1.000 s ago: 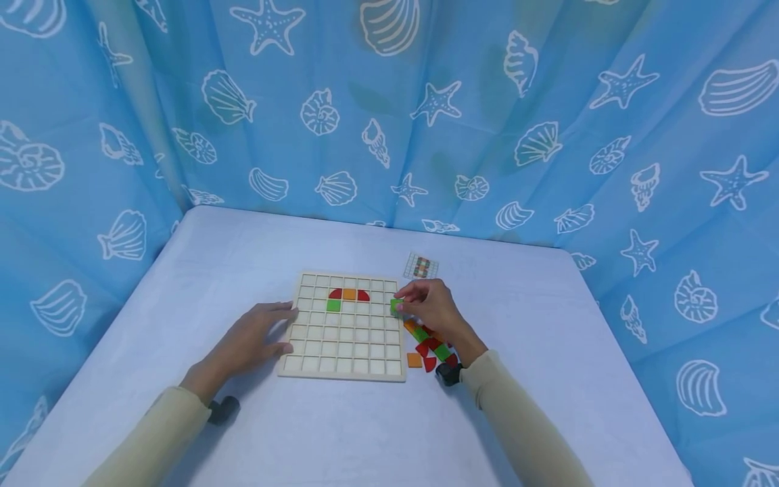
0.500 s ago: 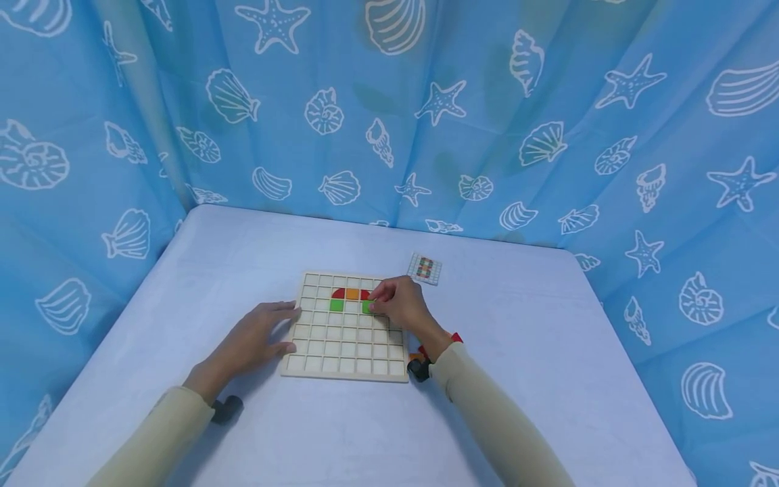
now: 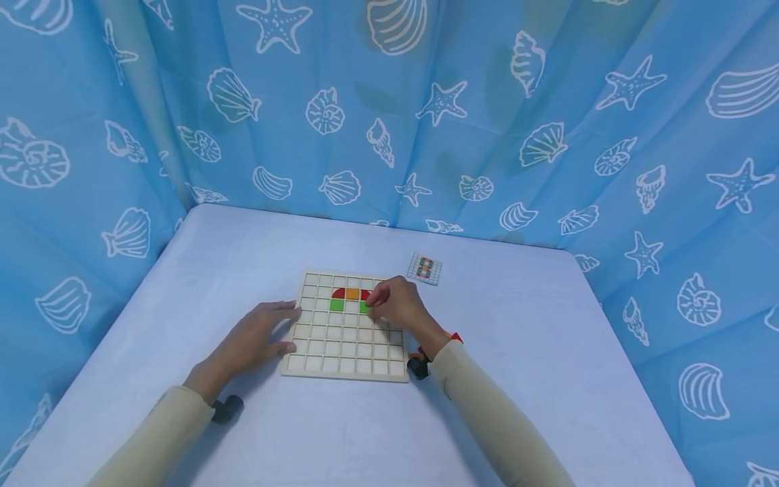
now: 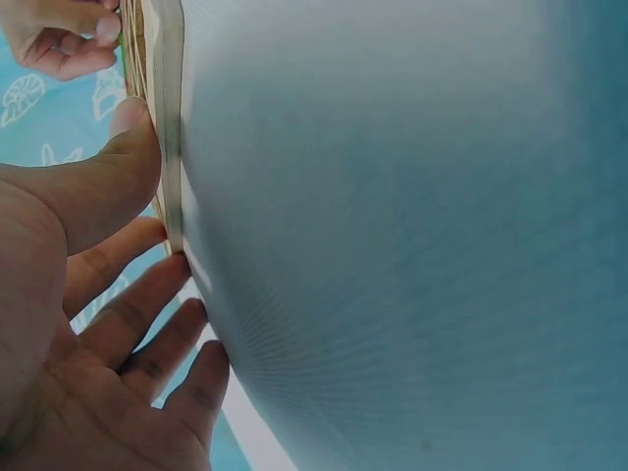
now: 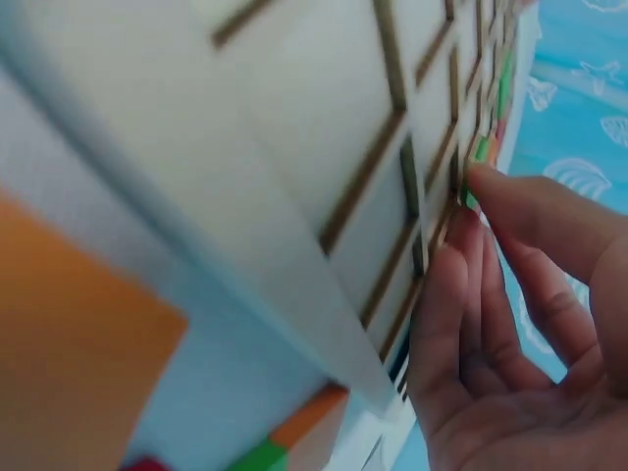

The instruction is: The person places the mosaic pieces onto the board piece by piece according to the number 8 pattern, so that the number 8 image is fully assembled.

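Observation:
A pale wooden grid board [image 3: 341, 348] lies on the table. Two red quarter-round tiles flank an orange square tile [image 3: 352, 293] in one row of it, the left red tile [image 3: 338, 293] fully visible. Below that left one sits a green square tile [image 3: 337, 306]. My right hand [image 3: 398, 302] pinches a second green square tile [image 5: 479, 149] between thumb and finger at a cell under the right red tile [image 3: 364, 295], which my fingers partly cover. My left hand [image 3: 252, 338] rests against the board's left edge, fingers spread; thumb and fingertips touch the rim in the left wrist view.
A small card [image 3: 424, 268] with a coloured grid pattern lies behind the board's right corner. Loose tiles, red [image 3: 456, 337] and orange [image 5: 78, 343] among them, lie beside the board's right edge, mostly hidden under my right wrist. A blue shell-print curtain [image 3: 377, 176] surrounds the table.
My right hand has carried the green square tile leftward from the board's right edge to the cell under the right red tile, then shifted slightly left. The left hand has stayed at the edge.

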`<state>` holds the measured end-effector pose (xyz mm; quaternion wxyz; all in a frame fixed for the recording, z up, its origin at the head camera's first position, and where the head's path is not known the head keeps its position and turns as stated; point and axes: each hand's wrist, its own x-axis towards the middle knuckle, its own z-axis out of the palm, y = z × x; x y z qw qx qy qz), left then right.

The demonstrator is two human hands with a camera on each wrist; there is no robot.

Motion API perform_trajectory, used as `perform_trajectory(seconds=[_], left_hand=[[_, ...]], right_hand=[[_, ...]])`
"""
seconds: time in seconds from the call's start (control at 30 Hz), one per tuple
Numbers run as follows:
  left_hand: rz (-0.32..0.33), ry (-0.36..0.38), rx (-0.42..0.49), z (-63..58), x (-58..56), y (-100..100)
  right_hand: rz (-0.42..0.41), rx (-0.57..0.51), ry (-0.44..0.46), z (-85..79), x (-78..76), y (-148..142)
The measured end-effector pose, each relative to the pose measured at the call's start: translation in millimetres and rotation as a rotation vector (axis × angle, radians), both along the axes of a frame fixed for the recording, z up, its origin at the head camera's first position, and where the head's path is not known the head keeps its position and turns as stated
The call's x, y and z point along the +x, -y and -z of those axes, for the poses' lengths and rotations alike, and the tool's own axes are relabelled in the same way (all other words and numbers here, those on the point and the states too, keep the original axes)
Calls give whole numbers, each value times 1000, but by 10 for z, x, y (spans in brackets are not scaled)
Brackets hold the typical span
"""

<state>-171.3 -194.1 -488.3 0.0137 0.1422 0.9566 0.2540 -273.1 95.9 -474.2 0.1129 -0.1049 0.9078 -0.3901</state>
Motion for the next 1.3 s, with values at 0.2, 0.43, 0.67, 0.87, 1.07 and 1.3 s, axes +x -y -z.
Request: perform_trajectory(seconds=[0.2, 0.43, 0.67, 0.87, 1.07, 1.3], left_hand=[[2, 0, -2, -24, 0, -3], [8, 4, -5, -41, 16, 0], [14, -3, -6, -43, 13, -3], [16, -10, -11, -48, 15, -9], [8, -4, -10, -55, 19, -15], [9, 2, -10, -52, 18, -16]], right_hand=[[23, -113, 46, -40, -16, -217], [158, -99, 74, -41, -44, -540], [183, -62, 69, -15, 3, -795], [170, -63, 126, 19, 68, -948], [165, -31, 149, 45, 125, -1065], [173, 6, 185, 39, 194, -1192]])
